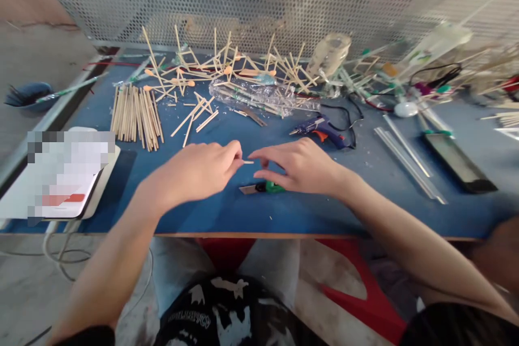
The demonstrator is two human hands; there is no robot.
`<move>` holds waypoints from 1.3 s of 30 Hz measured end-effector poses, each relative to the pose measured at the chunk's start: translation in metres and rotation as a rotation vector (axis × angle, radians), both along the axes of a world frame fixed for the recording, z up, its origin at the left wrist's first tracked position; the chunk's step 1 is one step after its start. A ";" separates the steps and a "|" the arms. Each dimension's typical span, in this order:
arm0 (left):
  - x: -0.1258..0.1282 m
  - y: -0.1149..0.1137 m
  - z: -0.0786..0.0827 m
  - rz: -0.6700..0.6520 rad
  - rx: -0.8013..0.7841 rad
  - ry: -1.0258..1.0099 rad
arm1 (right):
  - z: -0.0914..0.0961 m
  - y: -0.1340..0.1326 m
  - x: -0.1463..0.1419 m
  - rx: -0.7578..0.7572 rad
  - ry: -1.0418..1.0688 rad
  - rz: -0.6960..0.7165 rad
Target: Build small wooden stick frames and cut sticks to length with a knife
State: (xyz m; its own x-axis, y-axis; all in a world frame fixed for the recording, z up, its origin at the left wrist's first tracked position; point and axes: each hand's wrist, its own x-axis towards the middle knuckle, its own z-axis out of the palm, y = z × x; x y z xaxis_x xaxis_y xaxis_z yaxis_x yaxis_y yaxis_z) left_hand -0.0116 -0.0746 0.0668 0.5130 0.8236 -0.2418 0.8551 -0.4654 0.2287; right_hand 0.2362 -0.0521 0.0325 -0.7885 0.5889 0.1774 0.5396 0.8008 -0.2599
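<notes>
My left hand [203, 170] is closed in a pinch on a short piece of wooden stick [247, 161] just above the blue table [227, 211]. My right hand [298, 165] hovers right beside it, fingers curved and apart, with its fingertips near the stick's free end. Under the right hand lies a green utility knife [261, 188] with its blade out to the left; the hand seems to rest over its handle without gripping it.
A bundle of wooden sticks [135, 116] lies at the left, loose sticks [194, 116] and glued stick frames [227, 67] behind. A blue glue gun [320, 128] with a cable, a plastic bag [259, 97], clear glue rods [409, 165] and a white device [65, 173] surround the hands.
</notes>
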 end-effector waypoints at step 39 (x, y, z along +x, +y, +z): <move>0.002 -0.009 -0.034 -0.132 -0.442 -0.225 | 0.029 0.034 0.086 -0.391 -0.096 0.108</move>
State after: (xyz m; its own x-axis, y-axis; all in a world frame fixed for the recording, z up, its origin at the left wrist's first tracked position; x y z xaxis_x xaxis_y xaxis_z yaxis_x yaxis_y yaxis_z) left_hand -0.0099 -0.0836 0.0330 0.6849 0.5925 -0.4241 0.7026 -0.3830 0.5997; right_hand 0.3221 -0.0178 0.0612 -0.8513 0.5105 -0.1211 0.4949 0.7048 -0.5082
